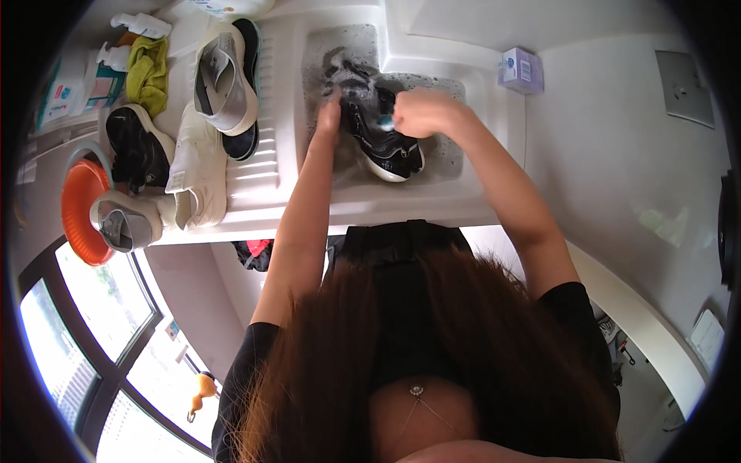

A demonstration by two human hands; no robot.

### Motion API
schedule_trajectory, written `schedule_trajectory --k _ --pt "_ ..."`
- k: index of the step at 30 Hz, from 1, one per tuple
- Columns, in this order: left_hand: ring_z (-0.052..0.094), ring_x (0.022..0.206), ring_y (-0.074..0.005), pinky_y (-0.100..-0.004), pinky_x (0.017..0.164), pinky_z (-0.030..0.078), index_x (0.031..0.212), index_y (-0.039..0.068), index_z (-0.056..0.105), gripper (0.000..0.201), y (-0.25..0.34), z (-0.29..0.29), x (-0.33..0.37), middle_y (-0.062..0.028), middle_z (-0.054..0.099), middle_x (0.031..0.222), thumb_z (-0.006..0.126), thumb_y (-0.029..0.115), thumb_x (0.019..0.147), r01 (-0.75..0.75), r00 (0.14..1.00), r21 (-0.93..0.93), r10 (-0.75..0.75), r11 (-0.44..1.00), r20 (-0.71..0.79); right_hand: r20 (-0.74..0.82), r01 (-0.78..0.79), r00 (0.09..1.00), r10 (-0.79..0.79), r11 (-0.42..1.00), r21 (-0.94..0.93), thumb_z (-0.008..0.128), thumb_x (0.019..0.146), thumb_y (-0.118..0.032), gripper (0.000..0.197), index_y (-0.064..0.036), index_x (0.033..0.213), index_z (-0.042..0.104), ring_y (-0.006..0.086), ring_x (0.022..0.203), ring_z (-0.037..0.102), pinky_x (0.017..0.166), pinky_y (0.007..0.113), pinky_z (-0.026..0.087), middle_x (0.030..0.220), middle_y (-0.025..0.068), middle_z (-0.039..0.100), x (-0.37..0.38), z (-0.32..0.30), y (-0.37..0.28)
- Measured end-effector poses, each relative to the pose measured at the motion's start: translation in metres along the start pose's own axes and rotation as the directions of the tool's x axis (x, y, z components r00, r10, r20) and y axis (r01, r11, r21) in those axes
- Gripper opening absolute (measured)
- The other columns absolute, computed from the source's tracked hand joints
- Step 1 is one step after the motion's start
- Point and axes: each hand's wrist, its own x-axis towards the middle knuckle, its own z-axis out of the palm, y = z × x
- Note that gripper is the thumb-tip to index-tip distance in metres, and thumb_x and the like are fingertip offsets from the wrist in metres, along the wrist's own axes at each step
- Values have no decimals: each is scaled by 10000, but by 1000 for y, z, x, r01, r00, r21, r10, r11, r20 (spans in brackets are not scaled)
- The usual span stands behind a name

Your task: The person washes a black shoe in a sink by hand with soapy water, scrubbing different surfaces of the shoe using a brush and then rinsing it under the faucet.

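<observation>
A black sneaker (384,147) with a white sole lies tilted in the soapy grey water of the white sink (478,174). At its left edge, my left hand (330,114) is closed on it, fingers partly hidden. My right hand (423,113) makes a fist over the shoe's upper. Out of that fist pokes a small teal and white end, apparently a scrubbing brush (385,121), touching the shoe; its handle is hidden. Wet black fabric or laces (346,73) with suds show beyond my left hand.
On the ribbed drainboard (266,147) at left stand a grey-white shoe (224,81), a white shoe (199,158), a black sneaker (139,147) and another grey shoe (127,222). An orange basin (85,208), yellow-green cloth (147,73) and bottles sit farther left. A lilac box (520,71) stands on the right ledge.
</observation>
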Motion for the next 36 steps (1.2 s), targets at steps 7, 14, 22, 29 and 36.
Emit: schedule_trajectory --k 7,14,22,29,36 --pt "540 1127 -232 -355 995 401 1305 -73 526 658 3 -6 -6 -139 585 1260 569 469 934 -28 1000 -26 28 999 3 -136 79 989 -63 990 120 554 835 -178 228 -33 906 715 386 878 677 779 466 548 940 207 696 23 47 -22" --pt "548 1123 -220 -356 981 409 1269 -73 565 624 23 18 -34 -122 595 1260 539 456 940 29 999 200 -22 979 -38 -500 74 866 -9 991 109 522 834 -99 179 -36 845 689 388 830 687 703 489 559 865 218 684 113 99 -20" --pt "568 1062 -218 -355 946 432 1194 -66 611 611 -1 -14 -14 -140 638 1175 526 479 929 -149 988 289 156 946 0 -231 12 973 6 997 74 559 829 -174 237 -42 950 713 384 899 688 792 483 555 967 222 699 67 39 -27" --pt "571 1065 -209 -336 970 423 1203 -70 603 638 20 14 -37 -121 640 1177 548 507 936 -170 985 157 170 973 10 -9 30 999 -31 996 -79 601 773 -152 138 -100 802 726 377 792 661 687 469 521 822 179 691 -18 -28 -1" --pt "566 1058 -191 -320 967 418 1215 -61 594 617 24 21 -40 -112 640 1153 526 499 964 -201 975 22 198 979 99 62 -45 997 47 999 -24 597 786 -164 271 -16 983 711 383 947 672 802 455 555 1011 206 700 11 10 0"
